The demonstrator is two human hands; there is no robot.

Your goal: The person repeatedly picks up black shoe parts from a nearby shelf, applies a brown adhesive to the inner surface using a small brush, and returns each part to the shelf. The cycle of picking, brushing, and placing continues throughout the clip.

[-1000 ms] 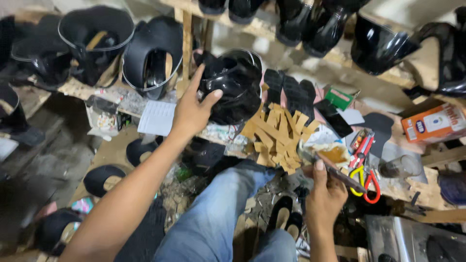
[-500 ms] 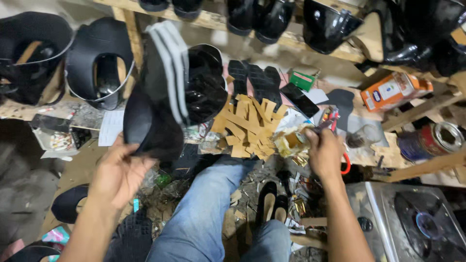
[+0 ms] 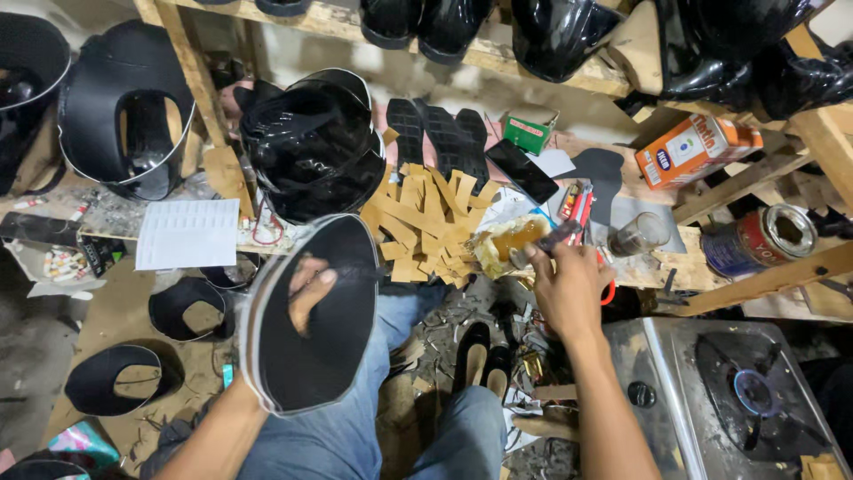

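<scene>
Over the person's lap, above blue jeans (image 3: 355, 427), the left hand (image 3: 306, 289) holds up a black shoe upper (image 3: 306, 320) with a pale stitched edge. The thumb and fingertips show through the upper's opening, so the grip is closed on its rim, with the piece tilted toward the camera and clear of the bench (image 3: 115, 302). The right hand (image 3: 569, 289) reaches toward a small tub of amber glue (image 3: 515, 240) at the bench edge, its fingers pinched on a thin dark tool (image 3: 555, 238), most likely a brush; the tip seems to sit at the glue, though blur hides whether it touches.

By the look of it, work on this upper is at an early point. It has been taken in hand and turned inside up, but no wet sheen of glue shows on its lining. A heap of tan cardboard strips (image 3: 426, 222) lies untouched between the glue and a stack of glossy black uppers (image 3: 311, 147), so fitting a strip appears still to come. More flat black pieces (image 3: 115, 378) lie on the bench to the left, beside a printed sheet of paper (image 3: 187, 233). A lit gas burner (image 3: 755, 391) sits at the lower right, well apart from both hands.
</scene>
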